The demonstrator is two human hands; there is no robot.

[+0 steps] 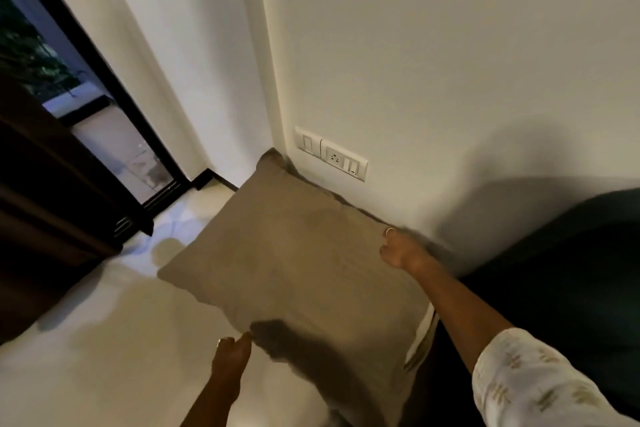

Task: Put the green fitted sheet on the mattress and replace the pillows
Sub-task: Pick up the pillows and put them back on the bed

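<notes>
Beige pillow [294, 253], creased, gripped both hands.

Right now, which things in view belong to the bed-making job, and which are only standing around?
Job: beige pillow, held by left hand and right hand; dark green bed.
Around: wall sockets, dark wooden furniture, glass door.

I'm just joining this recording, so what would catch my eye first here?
A large tan fabric pillow fills the centre, held up beside the white wall. The left hand grips its near edge, and the right hand grips its far edge. A white switch and socket panel sits on the wall just above it.
</notes>
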